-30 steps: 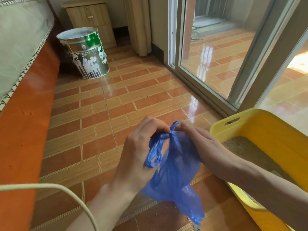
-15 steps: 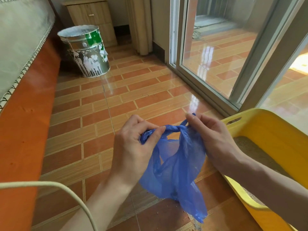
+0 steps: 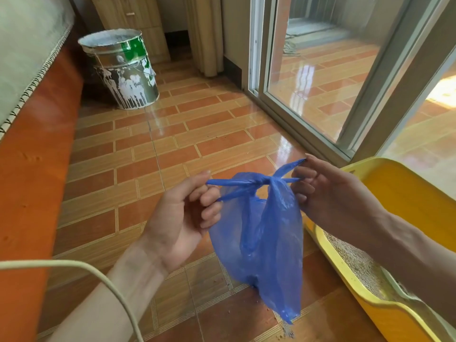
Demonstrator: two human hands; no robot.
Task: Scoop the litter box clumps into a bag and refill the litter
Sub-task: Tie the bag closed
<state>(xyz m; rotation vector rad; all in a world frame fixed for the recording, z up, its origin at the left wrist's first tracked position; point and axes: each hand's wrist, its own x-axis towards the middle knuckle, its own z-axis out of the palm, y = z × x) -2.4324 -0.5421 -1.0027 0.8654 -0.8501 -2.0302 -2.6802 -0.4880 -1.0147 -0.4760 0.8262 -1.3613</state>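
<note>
A thin blue plastic bag (image 3: 269, 245) hangs above the tiled floor, its two handles crossed in a knot at the top. My left hand (image 3: 182, 218) grips the left handle, pulled out to the left. My right hand (image 3: 325, 193) pinches the right handle ends, pulled to the right. The yellow litter box (image 3: 404, 193) stands at the right, partly behind my right forearm, with pale grey litter (image 3: 355, 267) showing inside.
A paint-splashed metal bucket (image 3: 123, 72) stands at the back left near a wooden cabinet (image 3: 130, 13). A sliding glass door (image 3: 318, 70) runs along the right. An orange bed side (image 3: 32, 169) borders the left. A pale cable (image 3: 98, 275) crosses the lower left. Litter grains dot the floor.
My hands have moved apart, drawing the bag handles out sideways and tightening the knot between them. The view has shifted slightly.
</note>
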